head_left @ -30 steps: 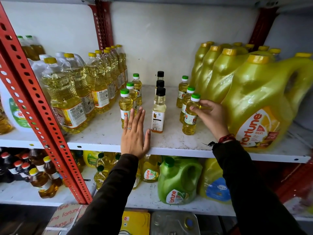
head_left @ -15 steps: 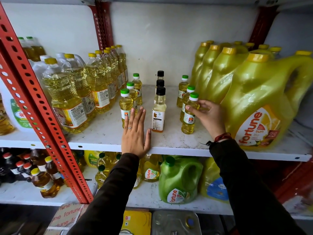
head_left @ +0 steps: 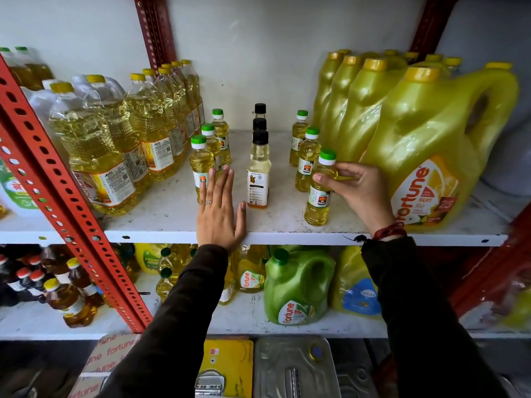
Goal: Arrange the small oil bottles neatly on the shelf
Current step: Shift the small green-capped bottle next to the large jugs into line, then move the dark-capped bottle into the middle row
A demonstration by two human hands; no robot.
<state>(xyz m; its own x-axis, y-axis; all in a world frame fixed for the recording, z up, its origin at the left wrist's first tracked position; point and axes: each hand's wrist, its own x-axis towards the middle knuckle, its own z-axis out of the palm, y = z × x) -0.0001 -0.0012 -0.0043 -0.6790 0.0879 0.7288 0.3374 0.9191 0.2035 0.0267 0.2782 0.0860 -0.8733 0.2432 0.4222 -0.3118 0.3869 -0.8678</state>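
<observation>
Resting flat on the front edge of the white shelf (head_left: 287, 238), the left hand (head_left: 219, 212) lies palm down with its fingers spread and straight, gripping nothing; a ring sits on one finger. Its fingertips reach the base of the front green-capped small oil bottle (head_left: 201, 165), though whether they actually touch it is hard to tell.

To the right of that hand, just beyond its thumb, stands a black-capped bottle (head_left: 258, 173) of pale oil, upright. Further right, the right hand (head_left: 355, 188) closes thumb and fingers around the shoulder of another green-capped small bottle (head_left: 320, 191), which stands upright near the shelf front. A red thread band circles the right wrist. Directly behind that hand sits a large yellow Fortune Sun Lite jug (head_left: 431, 156).

Beyond each grip the rows run back toward the wall: two more green-capped bottles behind the left hand's bottle, two more black-capped ones in the middle, two more green-capped ones behind the held bottle. Left of the left hand stand clear, yellow-capped oil bottles (head_left: 100, 156); more yellow jugs line up behind the right.
</observation>
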